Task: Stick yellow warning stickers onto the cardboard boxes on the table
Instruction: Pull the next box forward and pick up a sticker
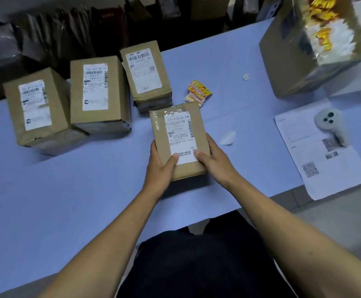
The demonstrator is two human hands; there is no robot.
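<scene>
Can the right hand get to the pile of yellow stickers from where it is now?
Probably yes, once it lets go: the right hand grips the box, and the sticker pile lies just beyond it on bare table.

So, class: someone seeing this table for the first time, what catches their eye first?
Both hands, left hand and right hand, grip a small cardboard box at the centre. Just behind it lies a bright pile of yellow stickers, and three labelled boxes stand in a row at left.

Pale blue table [67, 190] carries four taped cardboard boxes with shipping labels: three in a row at left [36, 108] [98, 94] [146, 75], one nearer centre [178, 138]. Yellow sticker pile [197, 92], big carton [308, 48], printed sheet [317, 160], white controller [330, 123].
</scene>
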